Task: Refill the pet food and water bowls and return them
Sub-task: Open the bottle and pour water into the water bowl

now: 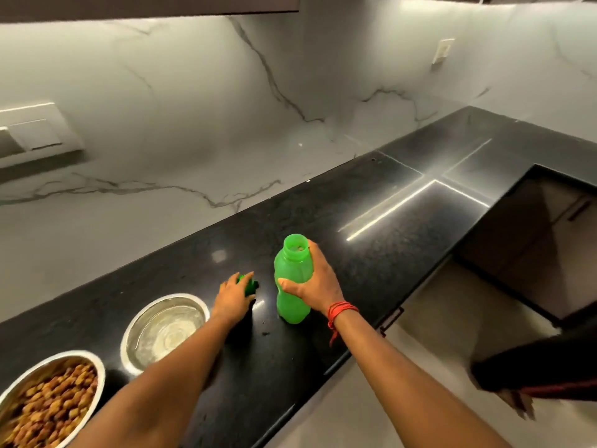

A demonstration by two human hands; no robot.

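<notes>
My right hand (pixel 315 282) wraps around the middle of the one green bottle (pixel 292 279), fingers curled round its back and thumb pressed across its front, so the grip is closed on it. The bottle stands upright on the black counter (pixel 371 253) near the centre of the frame, its long axis vertical and its open mouth pointing up, tipped a little toward the upper left. It has no cap on.

My left hand (pixel 232 297) lies just left of the bottle, palm down over the one dark green cap (pixel 250 286), which peeks out past my fingertips. The fingers are bent over the cap and touching it, but I cannot tell whether they actually grip it.

Two steel bowls sit on the counter in the lower left of the frame. The water bowl (pixel 166 329) is beside my left forearm and holds clear water. The food bowl (pixel 53 399) is further down in the corner, partly cut off by the frame edge, and is full of brown kibble. The bowls are near each other but apart.

A red thread band (pixel 339 313) circles my right wrist.
</notes>
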